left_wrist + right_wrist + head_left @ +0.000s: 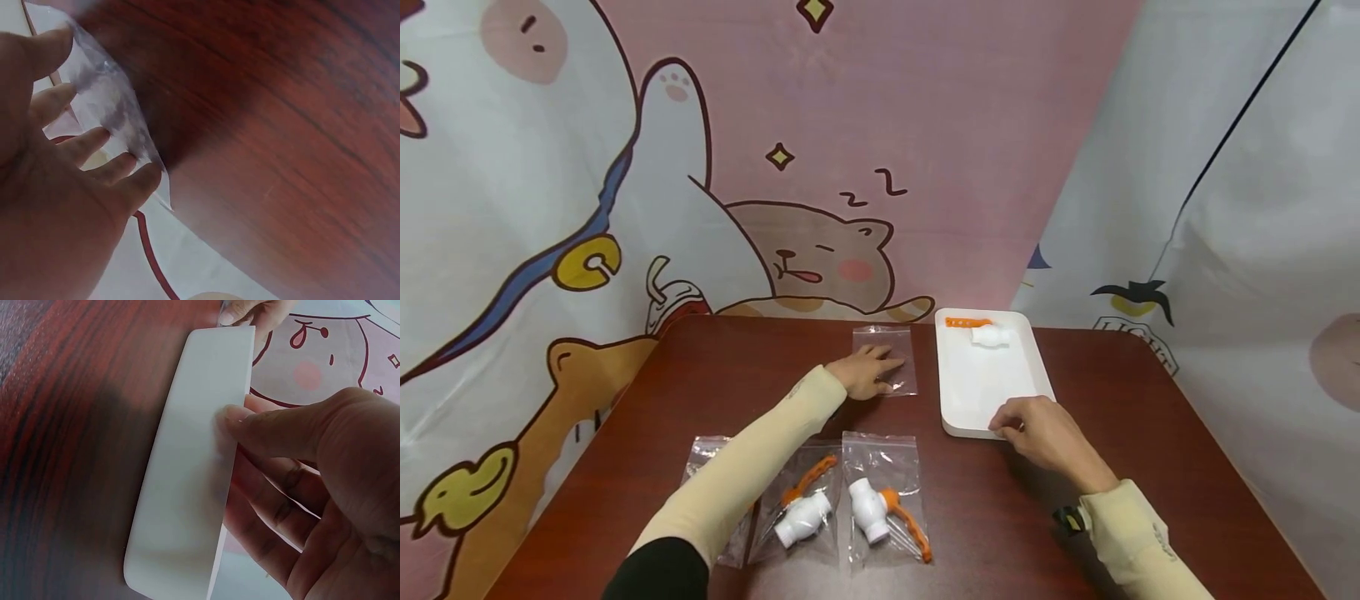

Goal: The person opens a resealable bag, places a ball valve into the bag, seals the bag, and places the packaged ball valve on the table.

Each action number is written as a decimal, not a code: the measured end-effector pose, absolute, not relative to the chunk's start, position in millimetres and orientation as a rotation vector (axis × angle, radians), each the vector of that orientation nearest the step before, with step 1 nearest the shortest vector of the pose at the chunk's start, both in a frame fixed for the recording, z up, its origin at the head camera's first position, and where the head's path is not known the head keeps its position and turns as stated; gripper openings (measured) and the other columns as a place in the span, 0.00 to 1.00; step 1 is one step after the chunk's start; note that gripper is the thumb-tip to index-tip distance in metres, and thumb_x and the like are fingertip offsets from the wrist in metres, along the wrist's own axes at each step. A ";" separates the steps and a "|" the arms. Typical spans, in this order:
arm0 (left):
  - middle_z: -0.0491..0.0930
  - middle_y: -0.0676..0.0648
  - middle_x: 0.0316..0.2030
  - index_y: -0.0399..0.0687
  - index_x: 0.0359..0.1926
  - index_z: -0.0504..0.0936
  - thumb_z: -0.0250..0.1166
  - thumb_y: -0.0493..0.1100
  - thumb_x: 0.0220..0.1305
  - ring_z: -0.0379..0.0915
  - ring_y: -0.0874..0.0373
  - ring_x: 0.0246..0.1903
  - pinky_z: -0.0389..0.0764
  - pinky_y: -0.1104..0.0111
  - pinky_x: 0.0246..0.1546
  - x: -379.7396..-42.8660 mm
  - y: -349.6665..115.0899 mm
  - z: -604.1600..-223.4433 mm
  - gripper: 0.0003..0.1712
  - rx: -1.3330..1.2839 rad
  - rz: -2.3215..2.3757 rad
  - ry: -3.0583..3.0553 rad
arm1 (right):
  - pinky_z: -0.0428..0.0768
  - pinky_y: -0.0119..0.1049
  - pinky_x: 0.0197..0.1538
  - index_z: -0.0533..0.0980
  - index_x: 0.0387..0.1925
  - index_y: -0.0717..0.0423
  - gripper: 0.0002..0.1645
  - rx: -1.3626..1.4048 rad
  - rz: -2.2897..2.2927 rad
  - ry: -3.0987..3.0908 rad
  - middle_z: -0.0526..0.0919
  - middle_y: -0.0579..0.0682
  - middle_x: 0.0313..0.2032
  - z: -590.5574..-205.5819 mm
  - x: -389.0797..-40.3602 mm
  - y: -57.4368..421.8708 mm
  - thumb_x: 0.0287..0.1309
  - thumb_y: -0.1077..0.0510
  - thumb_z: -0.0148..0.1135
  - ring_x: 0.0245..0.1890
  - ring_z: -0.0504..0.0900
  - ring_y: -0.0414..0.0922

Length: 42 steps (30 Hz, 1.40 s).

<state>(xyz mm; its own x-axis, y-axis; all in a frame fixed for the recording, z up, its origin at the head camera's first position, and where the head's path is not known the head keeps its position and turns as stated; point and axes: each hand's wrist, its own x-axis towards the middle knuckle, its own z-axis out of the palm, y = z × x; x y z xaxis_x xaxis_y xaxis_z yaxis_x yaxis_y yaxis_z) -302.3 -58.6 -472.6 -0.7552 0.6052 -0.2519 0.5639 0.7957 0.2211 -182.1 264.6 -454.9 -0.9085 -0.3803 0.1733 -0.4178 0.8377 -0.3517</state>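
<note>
My left hand [862, 372] lies with spread fingers on a flat clear zip bag [901, 337] at the back middle of the table; in the left wrist view its fingertips touch the plastic [119, 106]. At the near edge of a white tray [988, 383], my right hand [1041, 429] grips the rim. In the right wrist view the thumb presses the outer wall [187, 456], with the other fingers over the rim. Inside the tray's far end are a white plastic valve body [991, 336] and an orange handle [968, 322].
Nearer me lie zip bags side by side. The right bag [883, 454] and the middle bag [767, 533] each hold a white valve with an orange handle. A third bag [703, 450] is mostly hidden under my left forearm. A printed cloth [970, 150] hangs behind the table.
</note>
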 end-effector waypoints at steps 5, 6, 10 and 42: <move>0.51 0.37 0.80 0.57 0.79 0.62 0.60 0.53 0.75 0.48 0.37 0.79 0.62 0.49 0.76 -296.1 -62.0 -469.3 0.36 0.910 0.172 2.654 | 0.77 0.37 0.35 0.87 0.29 0.42 0.10 0.632 0.589 -2.918 0.87 0.36 0.28 -455.1 -182.5 264.1 0.54 0.63 0.73 0.31 0.82 0.35; 0.51 0.37 0.80 0.57 0.79 0.62 0.60 0.53 0.75 0.48 0.37 0.79 0.62 0.49 0.76 -294.3 -62.7 -468.3 0.36 0.918 0.168 2.648 | 0.77 0.37 0.35 0.87 0.28 0.42 0.10 0.629 0.589 -2.918 0.87 0.36 0.28 -455.2 -182.5 264.2 0.54 0.63 0.73 0.30 0.82 0.35; 0.52 0.37 0.80 0.57 0.78 0.63 0.62 0.53 0.74 0.48 0.36 0.78 0.64 0.47 0.75 -285.5 -67.1 -466.5 0.36 0.945 0.168 2.631 | 0.77 0.38 0.35 0.87 0.28 0.41 0.10 0.625 0.600 -2.919 0.87 0.36 0.28 -456.1 -182.5 264.1 0.54 0.63 0.73 0.30 0.82 0.35; 0.82 0.33 0.58 0.36 0.56 0.83 0.65 0.61 0.67 0.80 0.37 0.56 0.82 0.47 0.56 -342.4 -81.3 -475.6 0.33 -0.150 0.647 2.892 | 0.78 0.38 0.36 0.87 0.29 0.42 0.10 0.599 0.637 -2.911 0.88 0.36 0.29 -456.5 -178.6 264.0 0.53 0.63 0.74 0.30 0.81 0.35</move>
<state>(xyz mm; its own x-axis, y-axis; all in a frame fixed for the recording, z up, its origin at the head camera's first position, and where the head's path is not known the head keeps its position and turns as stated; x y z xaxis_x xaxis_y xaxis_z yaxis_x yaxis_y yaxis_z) -342.4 -81.3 -475.6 -0.9797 -0.0600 -0.1912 -0.1357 0.9007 0.4128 -178.6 264.0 -456.5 -0.9172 -0.3553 0.1801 -0.3981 0.8349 -0.3802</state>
